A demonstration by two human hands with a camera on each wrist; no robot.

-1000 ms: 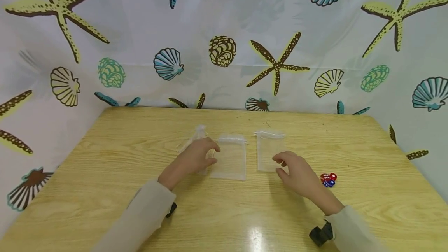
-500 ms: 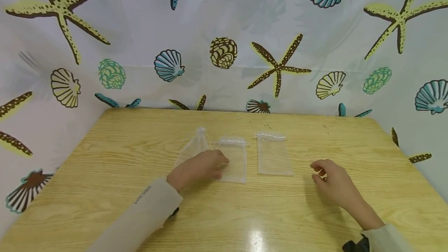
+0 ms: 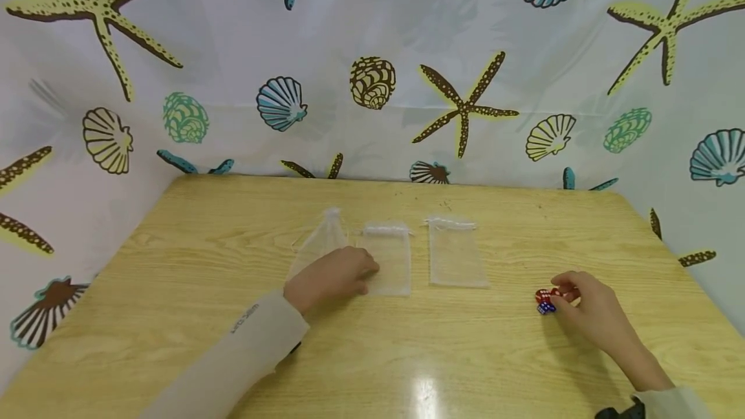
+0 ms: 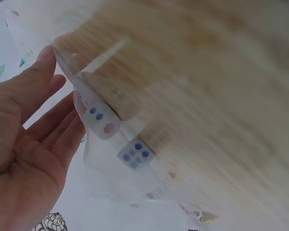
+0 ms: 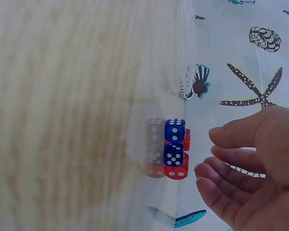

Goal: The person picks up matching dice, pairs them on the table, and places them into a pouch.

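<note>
My left hand (image 3: 337, 280) is over the middle sheer drawstring bag (image 3: 396, 270), its fingertips at the mesh. In the left wrist view, the left hand's thumb (image 4: 45, 55) and fingers are apart, beside two white dice (image 4: 132, 154) with blue and red dots, seen close to sheer fabric. My right hand (image 3: 593, 309) reaches to a small cluster of red and blue dice (image 3: 544, 302) on the table. In the right wrist view, its loosely curved fingers (image 5: 221, 192) stand just beside these blue dice (image 5: 174, 155), with a gap between.
Another sheer bag (image 3: 456, 254) lies flat to the right of the middle one. A third bag (image 3: 326, 238), gathered at its top, lies at the left, partly behind the left hand. The wooden table (image 3: 233, 225) ends at a curtain (image 3: 221, 50) printed with shells and starfish.
My right hand has moved right, from beside the right-hand bag to the red and blue dice. My left hand has shifted slightly right and down onto the middle bag.
</note>
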